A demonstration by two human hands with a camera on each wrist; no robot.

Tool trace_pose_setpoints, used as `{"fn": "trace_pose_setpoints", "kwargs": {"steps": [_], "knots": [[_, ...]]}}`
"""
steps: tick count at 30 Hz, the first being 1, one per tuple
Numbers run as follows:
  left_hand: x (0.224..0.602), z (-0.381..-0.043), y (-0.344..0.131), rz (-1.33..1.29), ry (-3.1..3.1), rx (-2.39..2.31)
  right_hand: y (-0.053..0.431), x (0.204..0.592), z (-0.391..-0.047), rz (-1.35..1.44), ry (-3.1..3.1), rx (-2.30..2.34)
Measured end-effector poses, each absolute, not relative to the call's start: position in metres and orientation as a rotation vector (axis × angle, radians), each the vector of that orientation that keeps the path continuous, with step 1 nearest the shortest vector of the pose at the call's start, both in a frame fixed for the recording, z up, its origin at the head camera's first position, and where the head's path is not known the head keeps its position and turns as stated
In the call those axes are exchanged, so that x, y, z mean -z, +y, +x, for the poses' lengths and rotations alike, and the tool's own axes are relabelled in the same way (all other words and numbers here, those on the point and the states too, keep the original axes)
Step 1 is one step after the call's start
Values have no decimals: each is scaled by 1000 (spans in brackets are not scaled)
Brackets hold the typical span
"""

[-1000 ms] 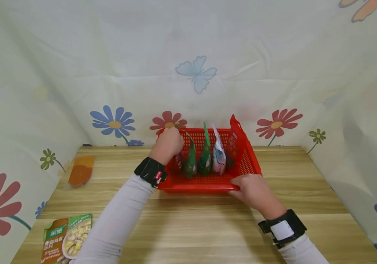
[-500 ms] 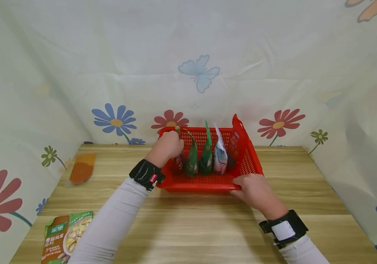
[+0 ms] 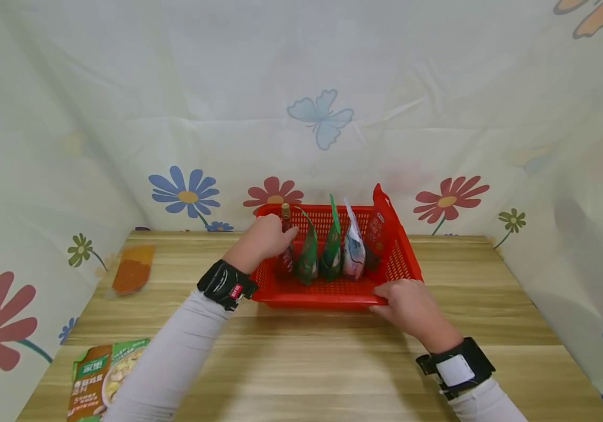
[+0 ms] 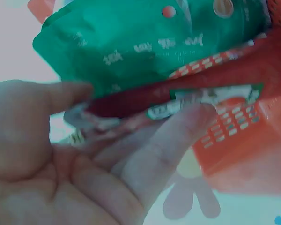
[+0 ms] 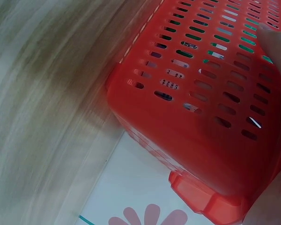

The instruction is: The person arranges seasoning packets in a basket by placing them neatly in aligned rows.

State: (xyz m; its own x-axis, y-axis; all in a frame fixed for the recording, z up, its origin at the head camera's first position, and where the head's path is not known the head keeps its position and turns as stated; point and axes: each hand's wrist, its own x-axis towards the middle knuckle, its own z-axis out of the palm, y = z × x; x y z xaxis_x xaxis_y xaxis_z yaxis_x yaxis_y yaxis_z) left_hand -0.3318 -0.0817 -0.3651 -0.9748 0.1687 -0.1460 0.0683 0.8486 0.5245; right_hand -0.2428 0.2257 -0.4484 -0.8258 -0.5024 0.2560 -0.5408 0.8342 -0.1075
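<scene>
A red plastic basket (image 3: 317, 301) sits at the back of the table, with several food pouches standing edge-on in it. My left hand (image 3: 260, 241) is at its left end, thumb and straightened fingers loosely either side of a red packet (image 3: 285, 262). In the left wrist view this red packet (image 4: 215, 77) bears a green-and-white label, with fingertips against it. Right of it stand two green pouches (image 3: 309, 261), a white pouch (image 3: 354, 253) and a red pouch (image 3: 378, 228). My right hand (image 3: 409, 302) grips the basket's front right rim; its thumb lies on the wall in the right wrist view.
On the wooden table, a clear bag of orange-red powder (image 3: 132, 269) lies at the back left. A brown-and-green soup pouch (image 3: 90, 381) lies at the front left, partly behind the left sleeve. A flowered cloth (image 3: 217, 146) hangs close behind the basket.
My left hand has loosened and drawn left and slightly down, uncovering more of the red packet, which stays upright in the basket. My right hand keeps its hold on the rim.
</scene>
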Motion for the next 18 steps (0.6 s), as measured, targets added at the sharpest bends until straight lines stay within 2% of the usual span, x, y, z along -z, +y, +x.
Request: {"fn": "trace_pose_setpoints", "kwargs": {"steps": [7, 12, 18], "knots": [[365, -322, -126, 224, 2791, -1036, 227, 447, -243, 819, -2760, -258], [380, -329, -181, 66, 2804, -1357, 228, 447, -243, 806, -2752, -222], [404, -340, -258, -164, 3001, -1186, 226, 449, -242, 796, -2787, -231]]}}
